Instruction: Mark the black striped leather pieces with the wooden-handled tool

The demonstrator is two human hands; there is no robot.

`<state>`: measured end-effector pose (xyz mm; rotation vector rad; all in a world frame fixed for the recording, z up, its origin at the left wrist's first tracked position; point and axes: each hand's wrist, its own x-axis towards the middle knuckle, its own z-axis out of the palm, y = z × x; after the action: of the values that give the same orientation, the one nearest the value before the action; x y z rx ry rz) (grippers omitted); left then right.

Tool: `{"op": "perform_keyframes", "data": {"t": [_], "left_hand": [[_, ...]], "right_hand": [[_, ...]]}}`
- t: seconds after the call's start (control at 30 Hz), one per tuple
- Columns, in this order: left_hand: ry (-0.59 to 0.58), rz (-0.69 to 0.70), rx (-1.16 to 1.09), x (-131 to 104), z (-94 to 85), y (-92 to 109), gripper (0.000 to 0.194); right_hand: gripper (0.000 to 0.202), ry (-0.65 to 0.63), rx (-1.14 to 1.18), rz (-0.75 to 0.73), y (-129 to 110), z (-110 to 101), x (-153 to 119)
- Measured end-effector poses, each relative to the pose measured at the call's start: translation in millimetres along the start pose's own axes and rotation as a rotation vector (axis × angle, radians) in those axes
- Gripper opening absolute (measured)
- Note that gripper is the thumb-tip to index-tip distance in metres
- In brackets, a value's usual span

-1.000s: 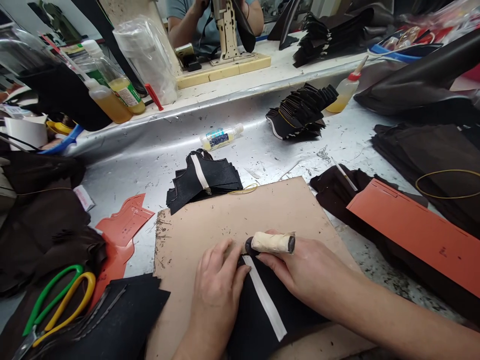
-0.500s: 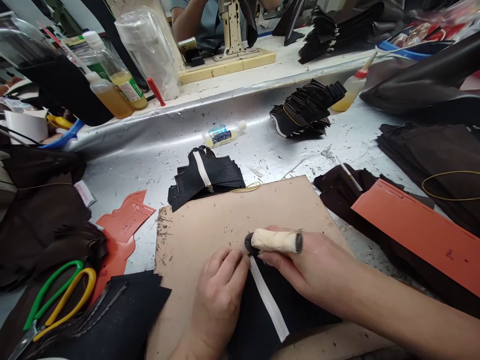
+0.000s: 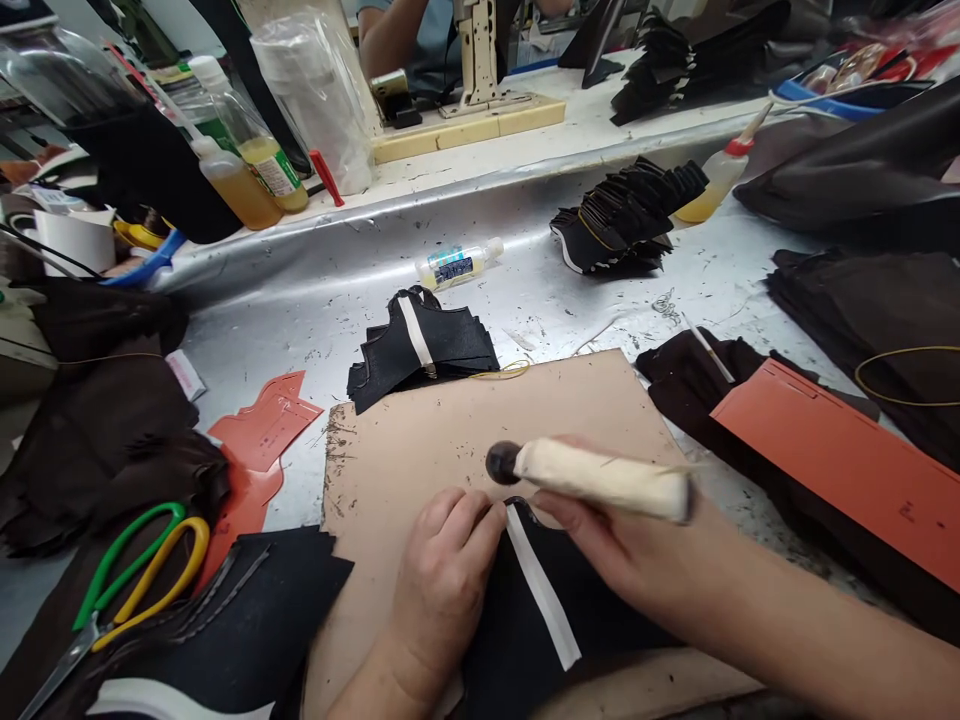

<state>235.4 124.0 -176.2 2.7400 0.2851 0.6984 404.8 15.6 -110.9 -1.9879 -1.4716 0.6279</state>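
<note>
A black piece with a white strip (image 3: 541, 585) lies on the tan board (image 3: 420, 440). My left hand (image 3: 446, 580) pinches the top edge of that piece, beside the upper end of the strip. In my right hand (image 3: 622, 530) is a hammer (image 3: 600, 475) with a pale wrapped handle and a dark round head. The head hangs over the board, just above the strip's top end. Behind the board's far edge sits a stack of black pieces (image 3: 450, 340) with another white strip.
Green and yellow scissors (image 3: 139, 580) lie at the left beside orange templates (image 3: 262, 430). An orange sheet (image 3: 840, 460) rests on dark pieces at the right. Bottles (image 3: 240, 190) and a sewing machine (image 3: 476, 60) stand at the back, near another person's arm (image 3: 386, 45).
The hammer has lifted and tilted, its handle now swung out to the right. My left hand stays at the piece's edge. The whole view has shifted slightly.
</note>
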Motion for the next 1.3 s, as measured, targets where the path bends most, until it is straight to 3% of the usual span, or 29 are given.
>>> {"op": "perform_keyframes", "data": {"t": [0.1,0.27,0.43,0.5,0.67,0.77,0.87,0.97,1.1,1.23,1.3], "left_hand": [[0.013,-0.003,0.008,0,-0.4,0,0.021],[0.002,-0.03,-0.016,1,-0.4,2,0.019],[0.014,-0.254,-0.072,-2,1.4,-3,0.015],[-0.008,-0.279,-0.115,-3,1.2,-7,0.014],[-0.025,-0.114,-0.134,-3,-5.0,-11,0.018],[-0.02,-0.009,-0.046,-2,-9.6,-6,0.02],[-0.03,0.047,0.04,0,-11.9,-1,0.023],[-0.042,0.061,0.064,0,-11.8,2,0.023],[-0.041,0.058,0.085,-2,-10.6,2,0.023],[-0.043,0.044,0.073,-2,-9.7,3,0.024],[-0.027,0.004,0.041,-2,-8.6,3,0.021]], "right_hand": [[0.015,-0.15,-0.075,0.07,-1,4,0],[0.014,-0.058,-0.024,0.039,-1,7,1],[0.017,-0.174,-0.05,0.101,2,16,2],[0.017,-0.174,-0.063,0.084,4,19,2],[0.014,-0.143,-0.1,0.064,6,18,2],[0.013,-0.158,-0.088,0.045,3,13,2],[0.013,-0.086,-0.041,-0.013,-4,7,0],[0.014,-0.057,-0.063,-0.002,-8,6,1],[0.012,-0.237,-0.185,0.088,-9,3,3],[0.013,-0.1,-0.132,0.032,-12,0,1],[0.015,-0.094,-0.088,0.046,-12,4,0]]}}
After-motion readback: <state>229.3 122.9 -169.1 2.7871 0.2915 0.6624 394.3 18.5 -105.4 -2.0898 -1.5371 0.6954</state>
